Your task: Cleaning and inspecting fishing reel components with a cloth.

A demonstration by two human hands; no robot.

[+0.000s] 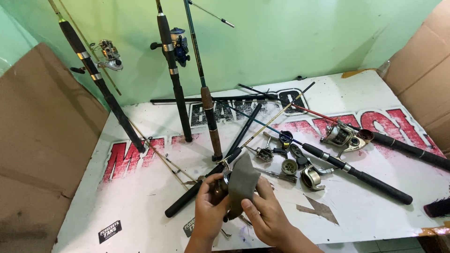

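Reel [219,185], small and dark, was held just above the near edge of the desk [140,201], gripped in the left hand [209,208] with the fingers curled closed around it. A grey cloth [242,180] was pressed against the reel by the right hand [266,213], its fingers pinched shut on the fabric. The reel appeared to be mounted on a black rod [206,180] laid slanting across the desk. Further in, toward the middle, loose reel parts [289,165] were scattered beside a second rod with a black handle [356,173]. A silver reel [340,136] was set toward the right edge. At the far edge, three rods [176,89] were leaned against the green wall [281,37].
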